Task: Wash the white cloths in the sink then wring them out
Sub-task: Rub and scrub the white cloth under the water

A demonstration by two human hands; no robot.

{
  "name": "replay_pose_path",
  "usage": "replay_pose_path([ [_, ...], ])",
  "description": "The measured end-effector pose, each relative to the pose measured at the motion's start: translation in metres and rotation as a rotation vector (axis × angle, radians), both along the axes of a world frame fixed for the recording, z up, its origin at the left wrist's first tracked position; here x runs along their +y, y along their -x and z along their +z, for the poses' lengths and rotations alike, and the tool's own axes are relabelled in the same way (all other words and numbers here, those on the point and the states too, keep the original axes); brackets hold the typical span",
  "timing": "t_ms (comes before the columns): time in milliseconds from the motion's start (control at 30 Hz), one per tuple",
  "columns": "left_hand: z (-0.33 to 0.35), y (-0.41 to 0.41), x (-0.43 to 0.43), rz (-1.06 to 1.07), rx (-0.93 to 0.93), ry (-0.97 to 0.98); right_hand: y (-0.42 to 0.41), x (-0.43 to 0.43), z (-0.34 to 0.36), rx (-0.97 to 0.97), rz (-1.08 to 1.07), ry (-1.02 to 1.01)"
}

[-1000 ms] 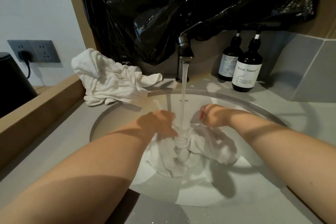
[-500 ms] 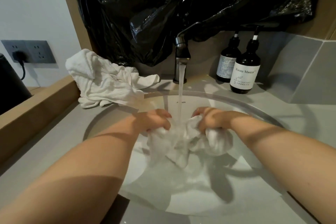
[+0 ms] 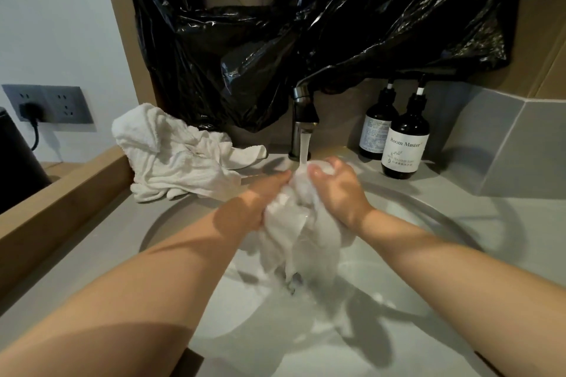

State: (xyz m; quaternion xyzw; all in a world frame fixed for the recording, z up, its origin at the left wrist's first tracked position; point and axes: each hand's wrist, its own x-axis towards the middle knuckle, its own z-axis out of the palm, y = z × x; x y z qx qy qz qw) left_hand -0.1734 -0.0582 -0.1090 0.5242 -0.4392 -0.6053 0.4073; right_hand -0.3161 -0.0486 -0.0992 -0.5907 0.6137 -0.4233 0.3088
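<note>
sink (image 3: 428,211) under running tap (image 3: 301,119); left hand (image 3: 257,202), right hand (image 3: 340,190) both clutch wet white cloth (image 3: 294,232).

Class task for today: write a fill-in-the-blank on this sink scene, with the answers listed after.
1. The left hand and right hand grip a wet cloth of ____ colour under the running faucet.
2. The piled cloths lie on the counter, ____ of the faucet.
3. ____ dark pump bottles stand right of it.
Missing words: white; left; two.
</note>
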Motion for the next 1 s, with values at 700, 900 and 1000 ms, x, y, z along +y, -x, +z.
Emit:
replay_pose_path([
  [700,0.0,0.007,-0.008,0.107,0.029,-0.118,-0.003,-0.013,-0.019,-0.186,-0.151,0.068],
  [900,0.003,0.007,-0.011,0.071,0.045,-0.047,-0.033,0.01,-0.012,0.024,-0.133,0.266],
  [1000,0.009,0.009,-0.003,-0.036,-0.072,-0.001,-0.013,-0.009,-0.012,0.017,-0.108,0.118],
])
